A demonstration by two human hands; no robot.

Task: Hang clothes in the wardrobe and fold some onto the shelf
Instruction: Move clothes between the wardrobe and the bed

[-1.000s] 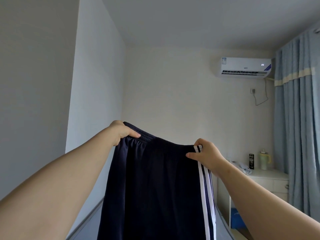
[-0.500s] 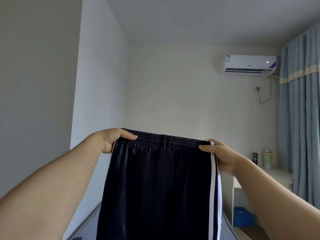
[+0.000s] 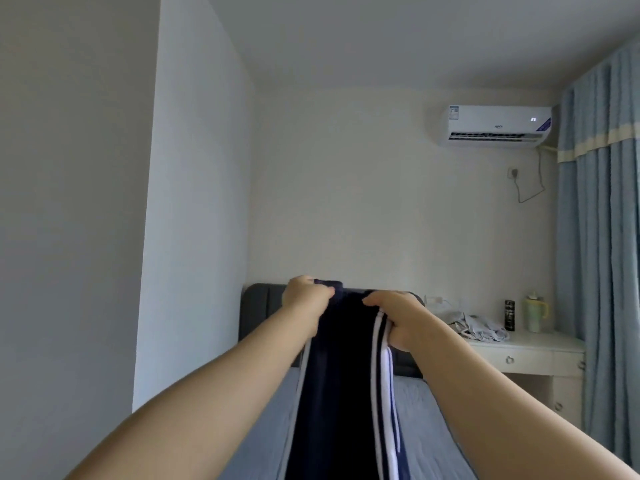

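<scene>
Left hand [image 3: 304, 299] and right hand [image 3: 394, 317] each grip the waistband of the trousers [image 3: 343, 375], close together, above the bed [image 3: 422, 417]; desk [image 3: 533, 344] stands at right.

Gripping navy track trousers [image 3: 339, 375] at the waistband, left hand [image 3: 304, 301] and right hand [image 3: 398, 318] curled close together. Hanging straight down from the grip, white side stripes showing. Behind the grip, dark headboard [image 3: 258, 313]; below, blue-grey mattress [image 3: 426, 420]; to its right, white desk [image 3: 540, 348] bearing crumpled cloth [image 3: 474, 325], black can [image 3: 509, 315], pale green cup [image 3: 535, 315]. Above right, air conditioner [image 3: 497, 124].
</scene>
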